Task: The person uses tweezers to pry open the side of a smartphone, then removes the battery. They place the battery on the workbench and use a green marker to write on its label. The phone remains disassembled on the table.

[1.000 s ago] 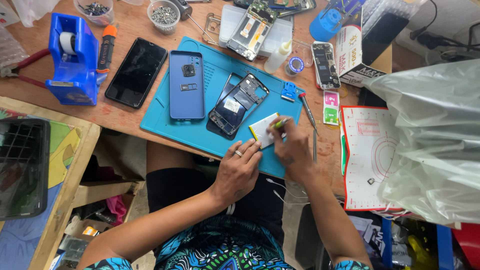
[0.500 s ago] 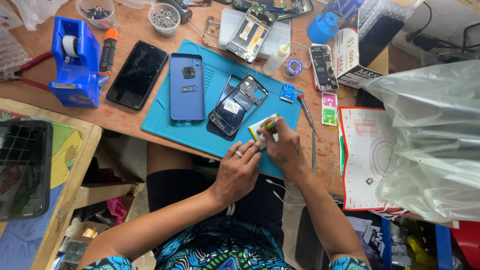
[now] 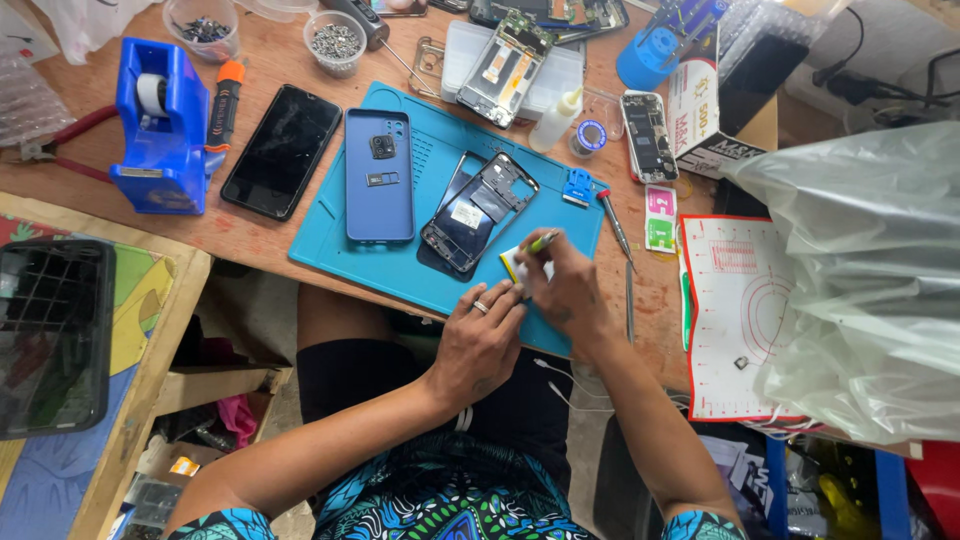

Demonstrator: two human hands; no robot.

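While the right hand is pinching a thin yellow-green tool over a small white-and-yellow part near the blue mat's front edge, the left hand is lying half curled, fingertips steadying that part. It is looking light, thin and probably fragile, best held by its edges. Both forearms are reaching forward, wrists bent down, with the dark phone frame just beyond.

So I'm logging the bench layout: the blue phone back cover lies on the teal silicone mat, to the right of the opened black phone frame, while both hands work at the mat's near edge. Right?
Not quite. In the head view the blue phone back cover lies to the left of the opened black phone frame, not the right. Both are on the teal silicone mat, and the left hand and right hand do work at its near edge.
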